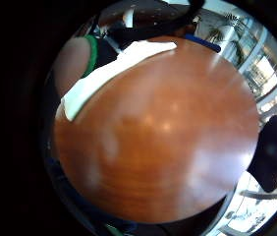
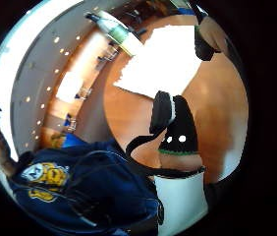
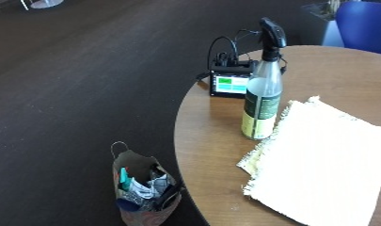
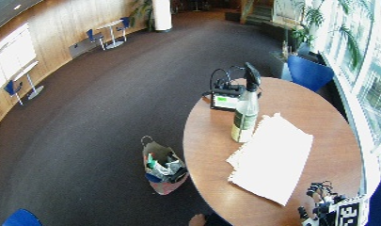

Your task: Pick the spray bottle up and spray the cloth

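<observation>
Upright on the round wooden desk (image 3: 209, 141) stands the spray bottle (image 3: 263, 89), a clear body with a green and yellow label and a black trigger head, its base just beside the fringed near corner of the pale cream cloth (image 3: 321, 162), which lies flat on the desk. Behind the bottle, near the desk's far edge, sits a small black device with a lit green screen (image 3: 233, 84) and cables rising from it. On the dark carpet beside the desk stands a paper bag (image 3: 142, 193) stuffed with odds and ends. A blue chair (image 3: 365, 23) stands at the far side. The gloved right hand (image 4: 331, 209) shows only at the bottom corner of the wide outside view, over the desk's near edge, well apart from the bottle with the cloth lying between them; whether its fingers are straight or curled I cannot tell. From the palm views, the cloth appears as a white sheet on the reddish wood, away from the palm.
</observation>
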A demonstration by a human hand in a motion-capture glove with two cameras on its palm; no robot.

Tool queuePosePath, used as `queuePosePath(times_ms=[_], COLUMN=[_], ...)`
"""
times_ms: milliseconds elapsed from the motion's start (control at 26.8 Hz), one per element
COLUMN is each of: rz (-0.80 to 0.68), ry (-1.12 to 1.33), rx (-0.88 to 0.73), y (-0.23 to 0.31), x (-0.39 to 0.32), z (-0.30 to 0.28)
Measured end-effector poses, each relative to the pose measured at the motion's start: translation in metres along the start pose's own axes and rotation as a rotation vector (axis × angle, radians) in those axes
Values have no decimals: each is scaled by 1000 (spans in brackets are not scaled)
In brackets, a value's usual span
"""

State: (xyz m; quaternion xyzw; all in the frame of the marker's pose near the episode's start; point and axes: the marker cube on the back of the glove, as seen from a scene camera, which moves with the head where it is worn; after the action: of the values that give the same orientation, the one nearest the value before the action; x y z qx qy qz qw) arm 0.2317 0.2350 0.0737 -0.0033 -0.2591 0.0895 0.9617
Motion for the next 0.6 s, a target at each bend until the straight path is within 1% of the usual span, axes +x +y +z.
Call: queuePosePath(times_ms=[149,224,411,486,598], rz=[-26,-63,-230,-266,-267], ry=[156,224,294,304,337], rx=[-82,-143,-327,-354,-345], y=[0,-8,-63,-77,-83], x=[11,7,-48,-62,-61], z=[24,40,89,94,81])
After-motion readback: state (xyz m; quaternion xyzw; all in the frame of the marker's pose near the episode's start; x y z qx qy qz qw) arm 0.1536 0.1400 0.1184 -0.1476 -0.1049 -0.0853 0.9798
